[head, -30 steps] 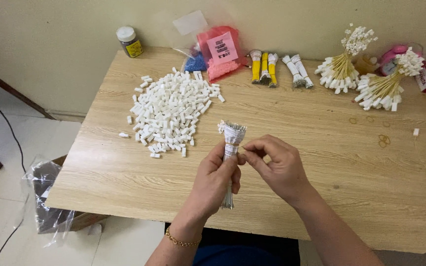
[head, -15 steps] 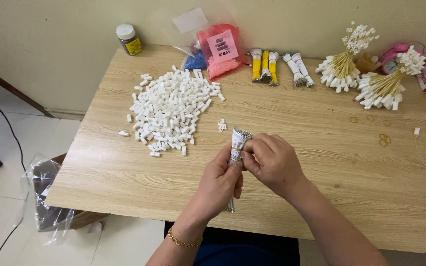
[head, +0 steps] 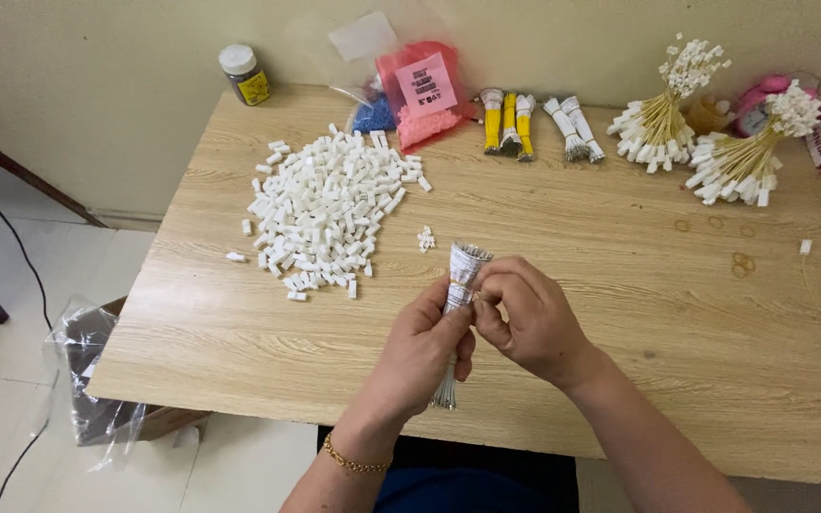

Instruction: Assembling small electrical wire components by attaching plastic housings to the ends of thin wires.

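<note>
My left hand [head: 420, 347] grips a thin bundle of white wires [head: 461, 275] upright over the wooden table [head: 620, 304], near its front edge. The bundle's top flares above my fingers and its lower end shows below my palm. My right hand [head: 525, 318] pinches the same bundle from the right, just under the flared top, fingers closed around it. A big heap of small white plastic pieces [head: 330, 209] lies to the upper left. A few loose white pieces [head: 426, 238] sit just beyond the bundle.
At the back stand a dark jar [head: 244, 74], a red bag [head: 420, 90] of beads, yellow and white wire bundles [head: 510, 122], and two bunches of wires tipped with white pieces [head: 662, 119]. Rubber bands [head: 741, 263] lie at right. A plastic-lined box [head: 97, 370] sits on the floor at left.
Both hands moved slightly down and right with the bundle. A few white pieces now lie on the table beyond it. My right hand has closed in tighter on the bundle's top.
</note>
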